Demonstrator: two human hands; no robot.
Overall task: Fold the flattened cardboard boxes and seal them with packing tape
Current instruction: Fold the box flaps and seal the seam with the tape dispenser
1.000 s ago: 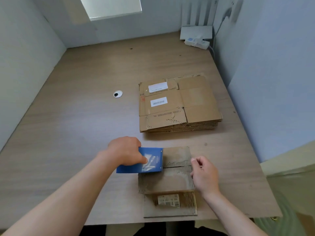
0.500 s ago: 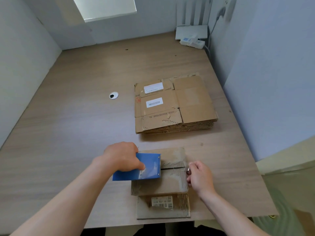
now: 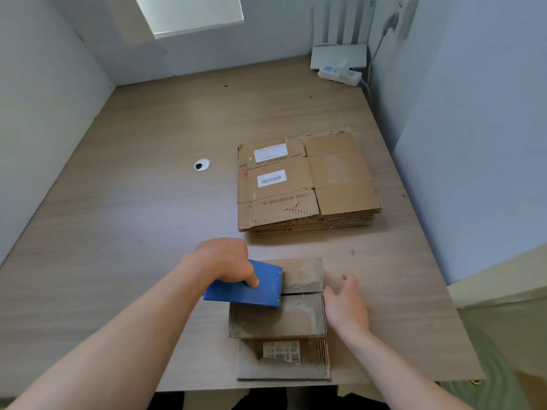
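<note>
A small folded cardboard box (image 3: 278,318) stands near the table's front edge, its top flaps closed with a seam across the middle. My left hand (image 3: 228,263) grips a blue tape dispenser (image 3: 248,288) resting on the box's top left, over the seam. My right hand (image 3: 344,306) lies at the box's right side with its fingers spread, holding nothing. A stack of flattened cardboard boxes (image 3: 307,184) with white labels lies further back on the table.
The wooden table (image 3: 133,217) has a round cable grommet (image 3: 202,165) left of the stack. A white power strip (image 3: 340,74) and a white box sit in the far right corner. Walls close in on the left, back and right.
My right hand has let go of the box's right edge and opened its fingers. My left hand with the dispenser stays over the left part of the seam.
</note>
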